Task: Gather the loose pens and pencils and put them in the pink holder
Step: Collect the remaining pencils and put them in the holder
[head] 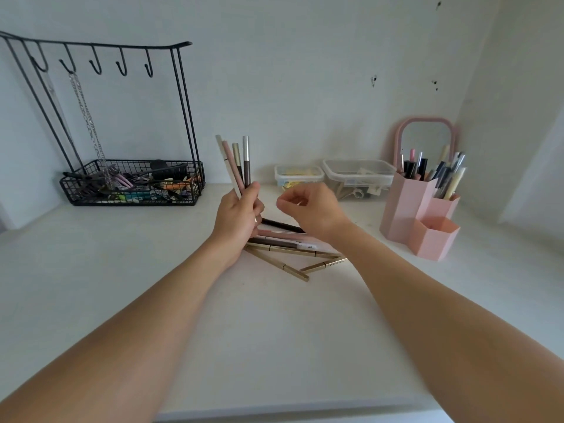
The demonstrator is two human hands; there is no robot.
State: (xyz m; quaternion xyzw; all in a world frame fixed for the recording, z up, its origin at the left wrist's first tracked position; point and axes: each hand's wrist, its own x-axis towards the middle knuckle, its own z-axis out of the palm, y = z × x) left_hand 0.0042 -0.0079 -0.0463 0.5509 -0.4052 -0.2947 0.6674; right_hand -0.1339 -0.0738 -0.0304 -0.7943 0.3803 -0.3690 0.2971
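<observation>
My left hand grips a bunch of several pens that stand upright above it, fanned out. Just to the right hovers my right hand, fingers loosely curled and holding nothing. Below both hands, several loose pens and gold pencils lie in a heap on the white desk. The pink holder, made of hexagonal tubes, stands at the right. Its tall back tubes hold several pens, and its low front tube looks empty.
A black wire basket with a hook rack stands at the back left, full of clips. Two clear plastic boxes sit against the wall behind my hands. A pink-framed mirror leans behind the holder.
</observation>
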